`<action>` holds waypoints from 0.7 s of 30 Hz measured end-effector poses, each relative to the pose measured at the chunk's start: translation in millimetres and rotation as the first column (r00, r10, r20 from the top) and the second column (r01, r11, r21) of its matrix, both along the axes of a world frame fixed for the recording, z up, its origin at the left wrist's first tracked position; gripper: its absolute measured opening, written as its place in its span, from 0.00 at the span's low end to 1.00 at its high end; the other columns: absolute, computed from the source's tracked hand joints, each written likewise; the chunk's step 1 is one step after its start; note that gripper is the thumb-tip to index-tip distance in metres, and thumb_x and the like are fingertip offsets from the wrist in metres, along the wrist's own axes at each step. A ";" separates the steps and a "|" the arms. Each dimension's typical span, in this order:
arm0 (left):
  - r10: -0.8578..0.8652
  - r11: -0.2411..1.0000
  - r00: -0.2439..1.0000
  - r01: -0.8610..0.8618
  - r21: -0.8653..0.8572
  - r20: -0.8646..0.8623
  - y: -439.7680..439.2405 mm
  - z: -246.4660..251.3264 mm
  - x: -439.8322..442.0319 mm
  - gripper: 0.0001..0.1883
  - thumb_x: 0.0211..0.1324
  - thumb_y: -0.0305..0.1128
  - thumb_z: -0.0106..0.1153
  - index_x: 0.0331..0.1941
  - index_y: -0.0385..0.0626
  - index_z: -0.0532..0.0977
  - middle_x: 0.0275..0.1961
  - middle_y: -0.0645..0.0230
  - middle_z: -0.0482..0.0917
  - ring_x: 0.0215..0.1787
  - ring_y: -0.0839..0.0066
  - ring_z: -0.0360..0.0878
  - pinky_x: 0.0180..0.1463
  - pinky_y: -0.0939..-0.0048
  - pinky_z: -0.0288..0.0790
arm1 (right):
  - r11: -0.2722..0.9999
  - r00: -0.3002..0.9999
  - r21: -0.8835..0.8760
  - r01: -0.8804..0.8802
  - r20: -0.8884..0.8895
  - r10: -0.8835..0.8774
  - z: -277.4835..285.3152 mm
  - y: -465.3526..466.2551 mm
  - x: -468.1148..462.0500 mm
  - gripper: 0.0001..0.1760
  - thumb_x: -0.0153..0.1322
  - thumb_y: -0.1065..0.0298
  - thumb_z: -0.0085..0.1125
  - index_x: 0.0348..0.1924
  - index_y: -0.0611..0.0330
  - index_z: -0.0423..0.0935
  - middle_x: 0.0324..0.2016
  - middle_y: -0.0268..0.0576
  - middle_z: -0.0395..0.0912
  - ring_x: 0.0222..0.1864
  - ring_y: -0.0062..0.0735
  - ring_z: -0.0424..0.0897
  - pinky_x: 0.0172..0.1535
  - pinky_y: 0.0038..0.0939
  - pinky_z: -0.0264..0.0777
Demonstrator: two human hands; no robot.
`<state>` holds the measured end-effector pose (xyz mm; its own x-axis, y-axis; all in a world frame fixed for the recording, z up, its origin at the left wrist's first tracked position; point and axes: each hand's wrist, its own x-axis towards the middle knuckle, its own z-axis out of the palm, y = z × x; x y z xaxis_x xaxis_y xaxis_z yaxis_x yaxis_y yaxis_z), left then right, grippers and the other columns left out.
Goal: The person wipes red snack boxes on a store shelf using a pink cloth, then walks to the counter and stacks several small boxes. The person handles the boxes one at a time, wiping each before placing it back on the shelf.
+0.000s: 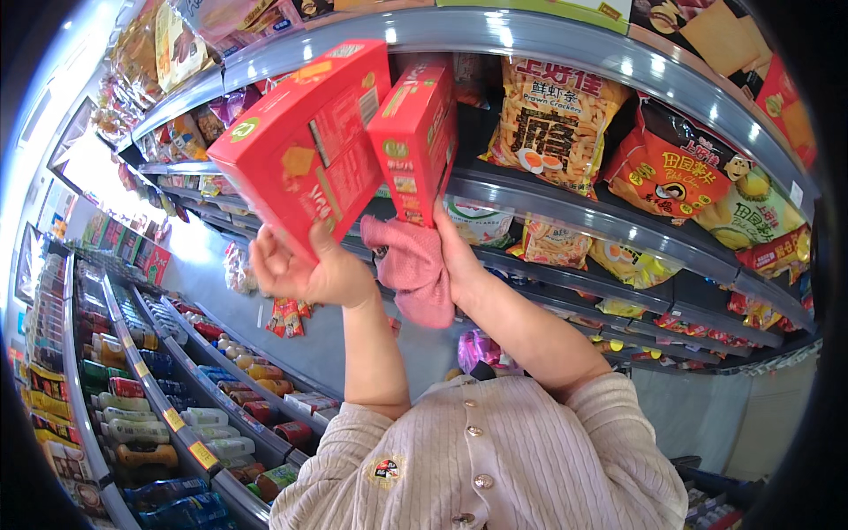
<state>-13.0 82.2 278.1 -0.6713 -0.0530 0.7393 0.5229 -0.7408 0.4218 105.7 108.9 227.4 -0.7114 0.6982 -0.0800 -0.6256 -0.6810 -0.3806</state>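
My left hand point(318, 268) grips the lower end of a large red cardboard snack box point(311, 146), held tilted in front of the shelves. A second, narrower-looking red box point(417, 146) stands upright just to its right, its base by my right hand point(457, 252). That hand holds this box together with a crumpled pink cloth point(414, 268), which hangs down below it. The fingers of my right hand are partly hidden behind the box and the cloth. The upper parts of the two boxes are close together.
A bag of prawn crackers point(553, 122) and a red bag of potato chips point(672, 159) stand on a grey shelf point(583, 218) at right. Drink bottles point(139, 430) fill the shelves at lower left. Red snack packets point(286, 318) lie lower down, beyond my left forearm.
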 end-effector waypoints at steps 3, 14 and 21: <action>0.028 0.999 1.000 -0.027 0.030 -0.007 -14.8 8.5 -9.6 0.41 0.52 0.29 0.68 0.64 0.45 0.50 0.51 0.61 0.68 0.55 0.69 0.69 0.58 0.66 0.68 | 1.000 0.998 -0.004 0.020 -0.065 -0.020 7.6 19.3 5.2 0.37 0.69 0.31 0.46 0.51 0.59 0.73 0.43 0.45 0.80 0.42 0.34 0.81 0.46 0.36 0.77; 0.004 0.986 0.999 -0.011 -0.166 -0.045 -75.1 -15.1 -61.4 0.39 0.51 0.15 0.59 0.65 0.44 0.50 0.53 0.58 0.72 0.55 0.68 0.72 0.60 0.65 0.69 | 0.988 0.996 0.124 0.088 -0.004 -0.088 -3.2 39.2 23.0 0.32 0.75 0.40 0.41 0.52 0.62 0.71 0.43 0.43 0.79 0.43 0.34 0.80 0.48 0.33 0.76; -0.352 0.681 0.926 0.155 -0.716 -0.134 -103.2 -49.6 -88.8 0.46 0.39 0.19 0.72 0.64 0.41 0.55 0.51 0.56 0.74 0.53 0.67 0.74 0.60 0.66 0.67 | 0.813 0.837 0.403 0.420 0.175 -0.519 -27.5 -37.2 47.7 0.21 0.78 0.57 0.41 0.52 0.66 0.70 0.45 0.45 0.77 0.47 0.32 0.79 0.54 0.33 0.72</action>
